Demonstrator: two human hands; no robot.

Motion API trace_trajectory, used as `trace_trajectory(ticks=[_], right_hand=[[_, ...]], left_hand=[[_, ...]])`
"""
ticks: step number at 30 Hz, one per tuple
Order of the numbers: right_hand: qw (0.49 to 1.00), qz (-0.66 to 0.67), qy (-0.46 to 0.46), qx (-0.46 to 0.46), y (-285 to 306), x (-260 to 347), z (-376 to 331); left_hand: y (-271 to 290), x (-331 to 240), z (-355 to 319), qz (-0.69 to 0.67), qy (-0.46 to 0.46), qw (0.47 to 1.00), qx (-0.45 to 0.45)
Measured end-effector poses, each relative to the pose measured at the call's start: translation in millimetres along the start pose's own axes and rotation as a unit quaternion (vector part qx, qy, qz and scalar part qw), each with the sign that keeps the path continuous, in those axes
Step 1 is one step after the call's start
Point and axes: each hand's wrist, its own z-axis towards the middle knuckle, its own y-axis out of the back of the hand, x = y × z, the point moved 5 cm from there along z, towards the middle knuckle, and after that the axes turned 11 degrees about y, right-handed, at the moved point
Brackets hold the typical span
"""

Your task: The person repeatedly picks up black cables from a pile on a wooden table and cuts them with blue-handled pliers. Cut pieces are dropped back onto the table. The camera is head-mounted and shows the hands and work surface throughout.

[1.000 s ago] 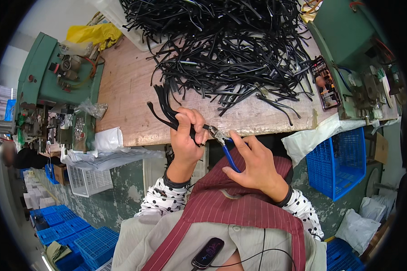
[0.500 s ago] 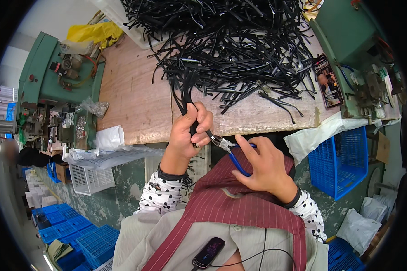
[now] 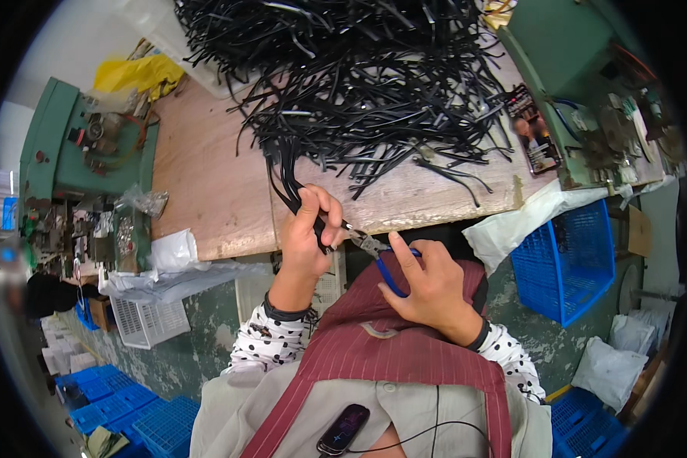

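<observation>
nearest the camera, a small dark device (image 3: 343, 429) with a thin cord lies on the person's chest, over a red striped apron (image 3: 404, 359). just beyond, the right hand (image 3: 427, 286) has its fingers wrapped shut around the blue handles of a pair of pliers (image 3: 378, 256), whose metal tip points left toward the other hand. the left hand (image 3: 309, 233) has its fingers pinched closed on a bunch of black strips (image 3: 286, 179), held upright at the near edge of the wooden bench (image 3: 206, 183). the strips run up into a big tangled heap of black strips (image 3: 366, 76) covering the far middle of the bench. right of the hands a blue crate (image 3: 569, 256) hangs below the bench edge beside white plastic sheeting (image 3: 511, 225). green machines stand at the left (image 3: 61, 160) and far right (image 3: 580, 69); a yellow bag (image 3: 137, 72) lies at the far left.
</observation>
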Motion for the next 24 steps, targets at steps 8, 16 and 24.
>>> trace_trajectory(ticks=[8, 16, 24], right_hand=[[0.996, 0.073, 0.025, -0.050, 17, 4, -13], [0.996, 0.077, -0.002, -0.042, 25, -7, -22], [0.995, 0.092, -0.019, -0.030, 10, -16, -22]], left_hand=[[-93, 49, 79, 0.662, -0.255, 0.700, 0.082], [-65, 71, 99, 0.758, -0.313, 0.572, -0.035], [5, 4, 77, 0.602, -0.311, 0.728, -0.107]])
